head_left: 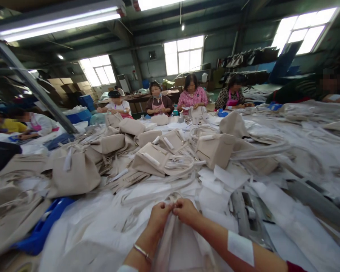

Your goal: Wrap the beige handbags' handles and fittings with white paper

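My left hand point(158, 216) and my right hand point(186, 210) meet at the bottom centre, both pinched on the top edge of a pale fabric piece point(181, 245) that hangs down between my forearms. A bracelet sits on my left wrist and a white patch on my right forearm. Just beyond my hands lie white fabric sheets point(215, 181) and looped straps point(178, 166). Further out stand several beige handbags point(151, 159), the nearest ones within arm's reach.
A big table is heaped with beige bags, straps and white sheets. A blue tray point(42, 226) lies at lower left, a grey metal part point(249, 215) at right. Several people point(192, 96) sit working along the far side and left edge point(31, 122).
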Demonstrator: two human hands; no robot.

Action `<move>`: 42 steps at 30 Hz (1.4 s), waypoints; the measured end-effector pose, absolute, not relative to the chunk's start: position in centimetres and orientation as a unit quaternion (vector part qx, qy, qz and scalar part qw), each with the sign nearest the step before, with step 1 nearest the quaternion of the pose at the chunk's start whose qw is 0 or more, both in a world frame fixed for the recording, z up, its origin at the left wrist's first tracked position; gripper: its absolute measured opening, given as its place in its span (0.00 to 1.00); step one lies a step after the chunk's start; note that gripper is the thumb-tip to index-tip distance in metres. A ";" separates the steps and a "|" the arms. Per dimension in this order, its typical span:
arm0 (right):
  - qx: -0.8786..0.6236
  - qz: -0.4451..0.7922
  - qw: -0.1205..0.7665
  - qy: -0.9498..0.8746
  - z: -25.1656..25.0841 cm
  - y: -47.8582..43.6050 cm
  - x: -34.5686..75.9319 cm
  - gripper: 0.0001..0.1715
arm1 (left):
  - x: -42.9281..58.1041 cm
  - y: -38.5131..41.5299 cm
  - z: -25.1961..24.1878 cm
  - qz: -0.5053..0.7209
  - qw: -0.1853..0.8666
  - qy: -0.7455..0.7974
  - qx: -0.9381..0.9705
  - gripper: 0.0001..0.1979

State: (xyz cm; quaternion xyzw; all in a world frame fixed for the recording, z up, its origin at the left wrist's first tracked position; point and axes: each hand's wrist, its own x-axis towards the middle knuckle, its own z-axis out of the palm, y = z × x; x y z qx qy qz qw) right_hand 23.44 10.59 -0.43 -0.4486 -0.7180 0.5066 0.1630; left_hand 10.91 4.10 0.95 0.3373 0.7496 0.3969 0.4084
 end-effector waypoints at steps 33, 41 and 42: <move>-0.408 0.414 0.080 -0.810 -0.1 15.7 25.9 0.10 | 7.1 9.4 6.9 -0.017 0.273 0.577 0.769 0.08; -0.413 0.389 0.030 -0.823 -0.4 16.7 24.6 0.09 | 6.6 11.9 4.4 -0.099 0.300 0.609 0.728 0.11; -0.411 0.387 0.024 -0.825 -0.5 16.9 24.4 0.08 | 6.5 12.0 4.1 -0.107 0.302 0.615 0.721 0.12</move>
